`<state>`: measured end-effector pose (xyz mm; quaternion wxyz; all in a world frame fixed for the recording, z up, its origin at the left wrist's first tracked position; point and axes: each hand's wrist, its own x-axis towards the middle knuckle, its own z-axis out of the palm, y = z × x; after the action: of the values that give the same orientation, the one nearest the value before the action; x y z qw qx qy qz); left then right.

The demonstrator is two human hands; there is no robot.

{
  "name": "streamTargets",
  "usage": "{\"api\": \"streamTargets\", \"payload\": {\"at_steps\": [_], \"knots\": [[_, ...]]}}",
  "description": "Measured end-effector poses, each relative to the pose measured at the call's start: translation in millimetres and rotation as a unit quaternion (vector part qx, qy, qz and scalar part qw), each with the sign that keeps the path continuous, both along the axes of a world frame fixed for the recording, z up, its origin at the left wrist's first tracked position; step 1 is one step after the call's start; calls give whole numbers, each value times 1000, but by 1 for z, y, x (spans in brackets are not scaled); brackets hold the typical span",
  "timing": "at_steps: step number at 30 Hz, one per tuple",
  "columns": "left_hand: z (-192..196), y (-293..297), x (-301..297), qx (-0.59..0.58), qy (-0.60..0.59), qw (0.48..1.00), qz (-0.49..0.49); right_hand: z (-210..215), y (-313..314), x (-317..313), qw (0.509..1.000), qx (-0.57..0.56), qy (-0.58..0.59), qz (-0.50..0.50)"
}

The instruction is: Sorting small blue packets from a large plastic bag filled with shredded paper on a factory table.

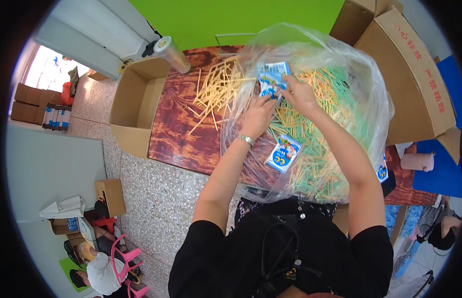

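Observation:
A small blue-and-white packet is between my hands, over a big clear plastic bag spread across the table. My left hand has its fingers closed at the packet's lower end. My right hand pinches its right side with thumb and fingers. Behind it lies a second blue-and-white packet, partly covered. Thin orange and green sticks fill the bag. Nearer me, another packet lies by itself. Pale yellow sticks are heaped loose left of the bag.
The red-brown wooden table has an open cardboard box at its left edge. A clear roll stands at the far left corner. Large cardboard box flaps rise at right, near a pink cup. Another person sits at lower left.

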<state>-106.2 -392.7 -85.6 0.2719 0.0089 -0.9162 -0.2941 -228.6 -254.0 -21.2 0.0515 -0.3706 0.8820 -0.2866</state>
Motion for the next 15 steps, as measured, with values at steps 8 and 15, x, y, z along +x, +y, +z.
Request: {"api": "streamTargets", "payload": {"at_steps": [8, 15], "knots": [[3, 6, 1, -5, -13, 1000, 7, -6, 67, 84, 958, 235, 83, 145], [26, 22, 40, 30, -13, 999, -32, -11, 83, 82, 956, 196, 132, 173]]}}
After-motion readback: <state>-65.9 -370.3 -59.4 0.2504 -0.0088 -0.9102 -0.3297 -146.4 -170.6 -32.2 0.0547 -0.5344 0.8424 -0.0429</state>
